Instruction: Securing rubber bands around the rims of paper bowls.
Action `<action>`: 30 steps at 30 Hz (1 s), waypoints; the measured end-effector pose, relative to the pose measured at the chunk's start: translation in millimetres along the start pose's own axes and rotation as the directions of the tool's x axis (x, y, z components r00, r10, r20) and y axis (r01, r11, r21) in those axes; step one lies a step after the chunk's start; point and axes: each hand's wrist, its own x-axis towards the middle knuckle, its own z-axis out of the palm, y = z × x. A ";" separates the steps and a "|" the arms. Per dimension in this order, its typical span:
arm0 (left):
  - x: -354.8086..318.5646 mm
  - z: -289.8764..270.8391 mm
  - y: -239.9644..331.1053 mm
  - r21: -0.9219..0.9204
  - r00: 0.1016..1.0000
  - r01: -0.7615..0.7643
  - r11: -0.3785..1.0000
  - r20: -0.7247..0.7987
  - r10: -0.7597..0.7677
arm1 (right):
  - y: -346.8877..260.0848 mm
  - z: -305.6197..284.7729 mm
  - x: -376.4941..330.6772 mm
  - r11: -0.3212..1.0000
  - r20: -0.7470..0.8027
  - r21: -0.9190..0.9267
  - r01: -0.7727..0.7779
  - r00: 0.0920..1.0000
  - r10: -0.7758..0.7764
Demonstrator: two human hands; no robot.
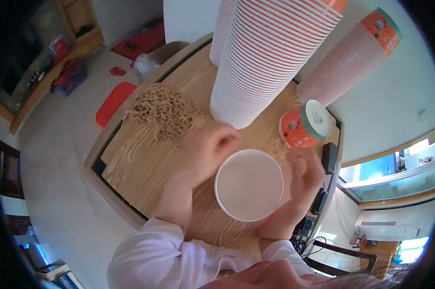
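A white round paper tub (pixel 217 192) stands on the wooden table between my hands, its round mouth facing up. My left hand (pixel 205 151) is beside its far left rim, fingers curled inward around a dark hollow. Across the tub, my right hand (pixel 305 171) is near the right rim, its fingers bent and smeared by motion. Anything held in either hand is too small or blurred to make out. Past my left hand lies a tangled heap of thin tan loops (pixel 162 113), like rubber bands.
A tall stack of nested white tubs (pixel 270 58) rises just beyond my hands, with another stack (pixel 222 36) behind it. An orange tub with a green band (pixel 297 129) sits to the right, near a leaning stack (pixel 345 65). Black devices and cables (pixel 304 226) line the right edge.
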 end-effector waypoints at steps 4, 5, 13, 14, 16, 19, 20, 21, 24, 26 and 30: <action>5.9 -50.0 -27.1 0.230 0.871 0.302 0.925 -0.460 -0.170 | 8.0 -18.5 5.9 0.999 -0.285 0.035 0.019 0.958 -0.009; 4.7 -57.6 -28.4 0.280 0.840 0.352 0.893 -0.515 -0.170 | 11.0 -21.2 5.1 0.997 -0.386 0.082 0.010 0.922 0.022; -1.3 -67.7 -37.5 0.390 0.794 0.431 0.814 -0.592 -0.136 | 13.8 -76.8 -9.7 0.932 -0.833 0.120 0.341 0.545 -0.092; -3.2 -71.4 -36.7 0.397 0.772 0.491 0.775 -0.611 -0.176 | 12.8 -77.7 -12.1 0.923 -0.857 0.119 0.367 0.507 -0.091; -3.9 -77.4 -36.1 0.404 0.756 0.540 0.738 -0.618 -0.215 | 10.7 -80.4 -16.8 0.922 -0.882 0.096 0.375 0.461 -0.095; -9.6 -86.2 -35.4 0.403 0.745 0.614 0.679 -0.581 -0.329 | 1.4 -76.0 -17.9 0.962 -0.920 0.016 0.274 0.381 -0.093; -13.1 -85.0 -39.8 0.575 0.833 0.472 0.668 -0.539 -0.125 | 1.6 -71.6 -18.7 0.951 -0.837 0.040 0.307 0.529 -0.136; -18.0 -85.2 -39.4 0.723 0.884 0.324 0.610 -0.461 0.078 | -2.5 -66.6 -19.4 0.938 -0.728 0.071 0.339 0.661 -0.184; -13.9 -65.3 3.1 0.639 0.938 0.125 0.759 -0.324 0.119 | -28.6 -36.0 -24.0 0.989 -0.154 -0.062 0.137 0.977 -0.145; -18.7 -54.3 18.2 0.338 0.945 -0.169 0.926 -0.211 0.250 | -45.4 -7.2 -17.9 0.989 0.103 -0.089 0.117 0.989 -0.108; -17.3 -2.1 47.1 -0.322 0.941 -0.155 0.934 0.242 0.239 | -41.2 7.0 -13.4 0.991 0.163 -0.075 0.112 0.982 -0.099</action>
